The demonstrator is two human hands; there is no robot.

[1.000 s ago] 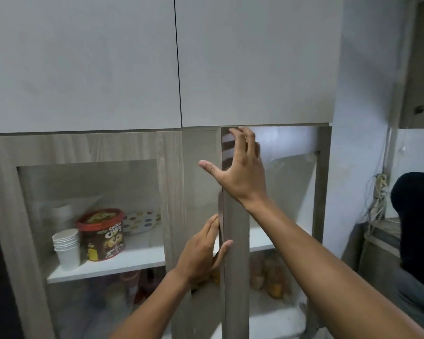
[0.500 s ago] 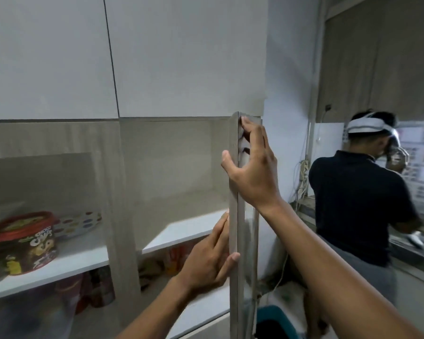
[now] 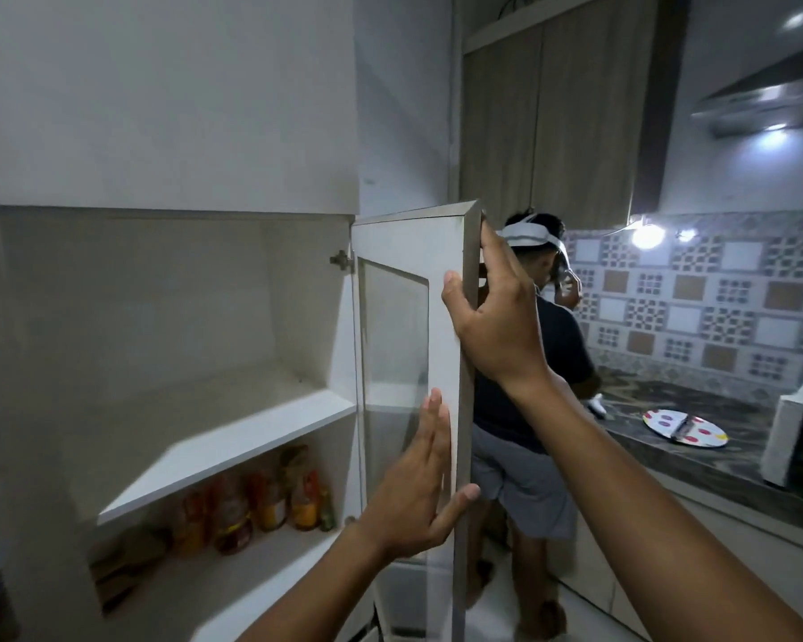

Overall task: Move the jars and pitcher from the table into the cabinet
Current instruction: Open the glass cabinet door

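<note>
While the cabinet [image 3: 168, 317] stands open across the left of the view, its glass-panelled door [image 3: 413, 363] swings out towards the camera, edge-on and upright, hinged on its far left side. Upper shelf [image 3: 233, 437]: bare and white, plenty of room. Below it, a huddle of bottles [image 3: 260, 502] with orange and amber contents, too blurred to name more closely. Off to the right, another person [image 3: 529, 386] in a dark shirt works at a dark counter [image 3: 715, 437] with a spotted plate [image 3: 684, 428] on it. Now the hands: the right hand [image 3: 497, 326] is clamped on the door's free edge up high, fingers wrapped round the outer face, thumb on the inner side. The left hand [image 3: 418, 493] sits lower, flat and spread against the inner frame, holding nothing. And the jars and pitcher? Nowhere in sight, nor the table; they must lie somewhere out of view. So neither hand is yet nearer to them. By my reckoning, the door is open enough, and the next move means letting go and turning away to find them.
</note>
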